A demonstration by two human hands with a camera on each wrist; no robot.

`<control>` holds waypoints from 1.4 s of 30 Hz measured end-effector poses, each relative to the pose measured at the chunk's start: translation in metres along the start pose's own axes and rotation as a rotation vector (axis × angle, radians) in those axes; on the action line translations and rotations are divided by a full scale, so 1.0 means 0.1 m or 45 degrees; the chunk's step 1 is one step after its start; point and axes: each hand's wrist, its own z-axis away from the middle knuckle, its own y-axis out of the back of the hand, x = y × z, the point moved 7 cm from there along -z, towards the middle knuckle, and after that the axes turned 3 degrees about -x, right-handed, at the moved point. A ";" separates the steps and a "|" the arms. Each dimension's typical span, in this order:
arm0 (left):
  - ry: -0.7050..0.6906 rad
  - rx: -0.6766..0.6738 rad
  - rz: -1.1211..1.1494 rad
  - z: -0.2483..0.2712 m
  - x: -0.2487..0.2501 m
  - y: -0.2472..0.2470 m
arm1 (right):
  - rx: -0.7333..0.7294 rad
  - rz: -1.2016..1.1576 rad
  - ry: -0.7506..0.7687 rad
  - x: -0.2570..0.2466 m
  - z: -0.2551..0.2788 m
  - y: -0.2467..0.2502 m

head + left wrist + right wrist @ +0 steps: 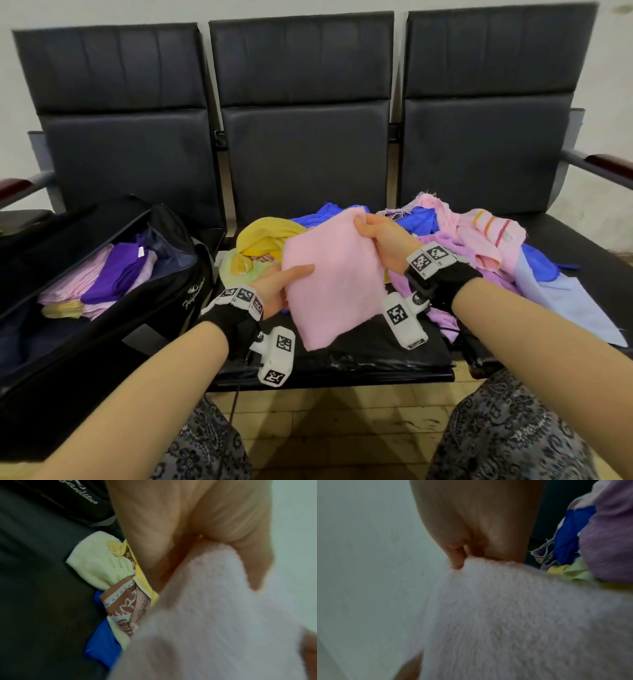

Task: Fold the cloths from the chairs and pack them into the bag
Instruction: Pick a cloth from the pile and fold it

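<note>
A: Pink terry, head view: I hold the pink cloth (334, 281) over the middle chair seat (376, 346), left hand (279, 286) pinching its left edge, right hand (383, 240) its top corner. Mid-fold, I think.

B: Next?

A: Halve it, then into the black bag (102, 298) on the left.

B: Left wrist?

A: Thumb clamps fuzzy pile; patterned cloth (126, 604) beneath.

B: Right wrist?

A: Fingertips (456, 559) nip the soft hem.
</note>
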 end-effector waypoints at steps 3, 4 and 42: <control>-0.066 0.151 0.018 -0.07 0.09 0.07 | 0.193 0.110 -0.058 0.14 -0.02 0.10; -0.074 0.232 0.035 -0.10 0.11 0.11 | 0.251 0.174 -0.085 0.19 -0.02 0.12; 0.012 0.143 -0.133 -0.03 -0.06 0.09 | 0.686 -0.425 -0.214 0.60 -0.06 0.56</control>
